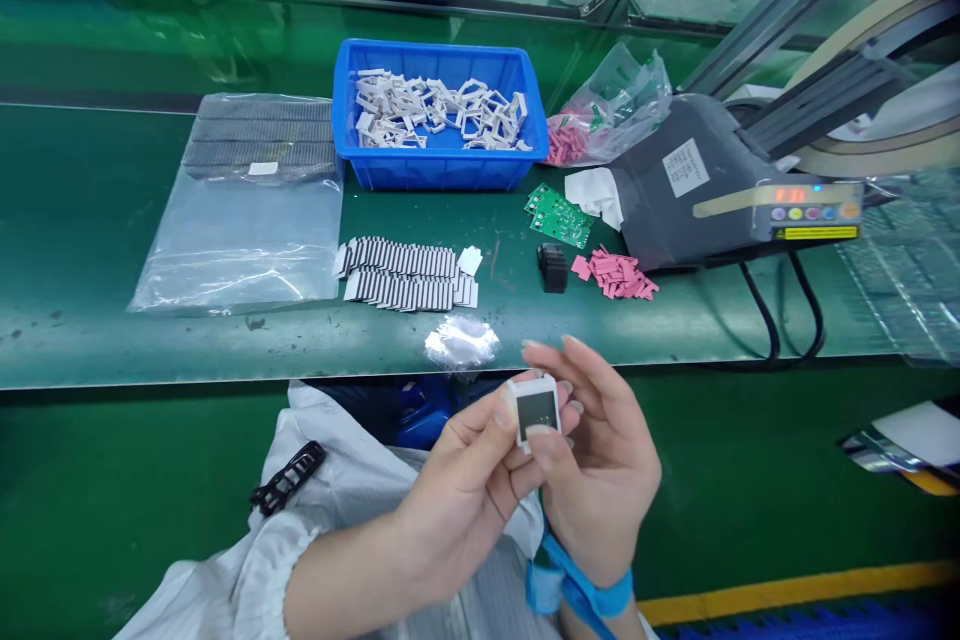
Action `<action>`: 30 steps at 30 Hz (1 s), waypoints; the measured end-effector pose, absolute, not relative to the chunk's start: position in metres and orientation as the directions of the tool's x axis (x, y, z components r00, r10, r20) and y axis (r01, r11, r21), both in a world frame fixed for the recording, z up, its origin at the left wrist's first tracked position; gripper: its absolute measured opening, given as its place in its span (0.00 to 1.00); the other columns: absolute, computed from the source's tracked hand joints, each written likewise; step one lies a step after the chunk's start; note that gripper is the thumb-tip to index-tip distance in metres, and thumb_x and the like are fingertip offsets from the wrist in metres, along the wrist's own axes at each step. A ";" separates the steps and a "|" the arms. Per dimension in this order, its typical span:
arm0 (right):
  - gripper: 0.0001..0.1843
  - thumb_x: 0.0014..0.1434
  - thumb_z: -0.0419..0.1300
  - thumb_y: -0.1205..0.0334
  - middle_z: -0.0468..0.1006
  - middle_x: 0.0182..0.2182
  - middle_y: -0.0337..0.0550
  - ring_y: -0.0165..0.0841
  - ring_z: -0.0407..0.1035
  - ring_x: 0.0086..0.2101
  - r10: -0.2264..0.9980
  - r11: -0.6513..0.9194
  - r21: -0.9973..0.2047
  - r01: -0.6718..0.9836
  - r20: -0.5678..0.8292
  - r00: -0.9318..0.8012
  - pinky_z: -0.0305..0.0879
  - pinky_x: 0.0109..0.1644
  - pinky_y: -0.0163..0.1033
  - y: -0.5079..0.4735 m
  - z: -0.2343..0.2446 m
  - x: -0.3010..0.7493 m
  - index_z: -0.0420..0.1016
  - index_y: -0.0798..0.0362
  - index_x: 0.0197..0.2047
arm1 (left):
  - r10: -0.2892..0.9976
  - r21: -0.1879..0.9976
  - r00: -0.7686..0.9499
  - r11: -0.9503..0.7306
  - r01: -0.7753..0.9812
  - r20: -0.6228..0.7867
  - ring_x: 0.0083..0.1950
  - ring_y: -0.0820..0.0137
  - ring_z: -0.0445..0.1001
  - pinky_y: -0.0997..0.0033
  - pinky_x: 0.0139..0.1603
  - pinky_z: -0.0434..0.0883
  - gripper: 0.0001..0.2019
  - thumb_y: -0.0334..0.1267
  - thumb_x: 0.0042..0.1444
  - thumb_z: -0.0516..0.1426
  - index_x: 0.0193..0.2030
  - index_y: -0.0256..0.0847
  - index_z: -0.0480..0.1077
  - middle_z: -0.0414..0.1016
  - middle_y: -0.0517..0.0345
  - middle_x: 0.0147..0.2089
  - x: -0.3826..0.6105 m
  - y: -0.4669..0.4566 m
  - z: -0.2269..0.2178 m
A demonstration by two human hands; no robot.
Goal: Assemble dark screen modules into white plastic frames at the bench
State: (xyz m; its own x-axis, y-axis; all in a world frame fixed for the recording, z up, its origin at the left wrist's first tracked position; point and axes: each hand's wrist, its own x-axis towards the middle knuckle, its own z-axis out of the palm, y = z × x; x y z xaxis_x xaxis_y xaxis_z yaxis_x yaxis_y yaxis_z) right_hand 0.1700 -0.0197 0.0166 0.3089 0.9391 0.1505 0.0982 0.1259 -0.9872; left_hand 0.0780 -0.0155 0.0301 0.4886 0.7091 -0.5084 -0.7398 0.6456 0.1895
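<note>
Held in front of my lap, just off the bench's near edge, is a small white plastic frame (556, 390) with a dark LCD screen (537, 409) in it. My left hand (476, 475) grips its left side, thumb on the frame and fingers behind. From the right, my right hand (604, 450) presses its thumb on the lower edge of the screen; its upper fingers curve loosely beyond the frame. A blue wrist strap (581, 575) circles my right wrist. Closest on the bench lie a pile of clear film pieces (461, 342) and overlapping rows of small LCD screens (401, 275).
A blue bin (439, 170) holds many white frames. Left of it lies a plastic bag (240, 230) of screens. Rightward are green circuit boards (559, 215), a black block (553, 268), pink pieces (619, 274), and a grey tape dispenser (690, 185) with a red display.
</note>
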 end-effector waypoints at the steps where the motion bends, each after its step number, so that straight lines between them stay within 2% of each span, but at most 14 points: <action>1: 0.24 0.51 0.65 0.65 0.80 0.42 0.40 0.34 0.75 0.40 0.953 0.098 -0.991 0.096 0.121 0.279 0.76 0.40 0.37 -0.018 0.020 0.173 0.70 0.44 0.52 | 0.715 0.218 0.494 0.652 -0.726 -0.494 0.50 0.66 0.76 0.73 0.50 0.72 0.09 0.37 0.58 0.58 0.42 0.39 0.77 0.80 0.51 0.44 0.078 -0.016 0.029; 3: 0.19 0.51 0.65 0.67 0.82 0.37 0.38 0.32 0.77 0.35 0.965 0.063 -0.992 0.105 0.087 0.246 0.76 0.35 0.35 -0.014 0.023 0.177 0.74 0.44 0.47 | 0.728 0.276 0.499 0.659 -0.700 -0.470 0.50 0.63 0.75 0.67 0.52 0.71 0.12 0.42 0.59 0.56 0.42 0.39 0.77 0.80 0.50 0.43 0.077 -0.015 0.028; 6: 0.12 0.52 0.65 0.67 0.82 0.35 0.38 0.32 0.77 0.33 0.967 0.066 -0.989 0.130 0.096 0.237 0.76 0.34 0.34 -0.012 0.023 0.182 0.77 0.45 0.41 | 0.769 0.402 0.485 0.635 -0.660 -0.418 0.50 0.60 0.75 0.62 0.55 0.70 0.17 0.47 0.54 0.59 0.46 0.40 0.77 0.80 0.49 0.44 0.074 -0.013 0.028; 9: 0.11 0.53 0.64 0.66 0.82 0.34 0.38 0.33 0.77 0.34 0.976 0.073 -0.989 0.125 0.097 0.196 0.75 0.35 0.34 -0.012 0.021 0.187 0.78 0.44 0.40 | 0.804 0.552 0.455 0.594 -0.585 -0.383 0.47 0.63 0.77 0.66 0.54 0.70 0.18 0.38 0.48 0.65 0.47 0.42 0.76 0.80 0.52 0.43 0.070 -0.011 0.027; 12: 0.09 0.53 0.65 0.65 0.82 0.34 0.39 0.34 0.77 0.34 0.987 0.074 -0.993 0.093 0.086 0.136 0.75 0.34 0.36 -0.010 0.019 0.191 0.79 0.45 0.39 | 0.833 0.682 0.389 0.549 -0.484 -0.394 0.41 0.68 0.78 0.72 0.46 0.72 0.15 0.31 0.50 0.63 0.46 0.43 0.76 0.81 0.55 0.39 0.066 -0.009 0.027; 15: 0.06 0.55 0.63 0.62 0.82 0.33 0.40 0.35 0.76 0.36 0.988 0.108 -0.990 0.090 0.117 0.101 0.74 0.37 0.39 -0.008 0.020 0.198 0.79 0.46 0.37 | 0.859 0.788 0.346 0.495 -0.366 -0.378 0.38 0.69 0.78 0.75 0.42 0.72 0.14 0.30 0.53 0.60 0.46 0.43 0.76 0.81 0.56 0.38 0.062 -0.011 0.026; 19: 0.07 0.54 0.65 0.61 0.81 0.34 0.40 0.36 0.74 0.38 0.969 0.209 -0.964 0.162 0.226 0.098 0.72 0.41 0.43 -0.008 0.023 0.207 0.79 0.46 0.38 | 0.875 0.851 0.318 0.453 -0.266 -0.366 0.39 0.70 0.77 0.76 0.42 0.71 0.12 0.32 0.54 0.59 0.46 0.41 0.76 0.81 0.54 0.39 0.058 -0.014 0.024; 24: 0.10 0.51 0.66 0.71 0.81 0.33 0.40 0.37 0.73 0.36 0.952 0.285 -0.905 0.316 0.306 0.019 0.71 0.39 0.45 -0.010 0.026 0.210 0.79 0.47 0.36 | 0.880 0.885 0.378 0.394 -0.248 -0.286 0.31 0.76 0.73 0.80 0.33 0.67 0.09 0.34 0.57 0.57 0.45 0.41 0.72 0.79 0.58 0.33 0.056 -0.014 0.017; 27: 0.10 0.51 0.64 0.73 0.80 0.31 0.39 0.36 0.73 0.35 0.953 0.283 -0.908 0.309 0.303 0.018 0.71 0.37 0.44 -0.011 0.025 0.208 0.78 0.48 0.36 | 0.883 0.881 0.402 0.374 -0.290 -0.243 0.27 0.80 0.67 0.81 0.31 0.64 0.08 0.34 0.57 0.57 0.44 0.42 0.69 0.76 0.64 0.29 0.056 -0.014 0.015; 30: 0.11 0.51 0.64 0.74 0.80 0.32 0.39 0.35 0.73 0.35 0.955 0.285 -0.918 0.277 0.298 0.003 0.71 0.37 0.43 -0.012 0.024 0.206 0.78 0.48 0.36 | 0.886 0.866 0.385 0.389 -0.315 -0.258 0.25 0.81 0.65 0.82 0.29 0.63 0.04 0.35 0.56 0.58 0.39 0.40 0.69 0.75 0.65 0.27 0.056 -0.013 0.013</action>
State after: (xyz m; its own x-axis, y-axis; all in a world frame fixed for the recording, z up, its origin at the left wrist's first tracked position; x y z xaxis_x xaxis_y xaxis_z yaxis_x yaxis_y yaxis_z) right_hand 0.2060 -0.0119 0.0238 0.0027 0.9547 0.2976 0.2769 0.2853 -0.9176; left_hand 0.0561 -0.0134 0.0131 0.3849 0.8862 -0.2577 -0.3146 0.3885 0.8661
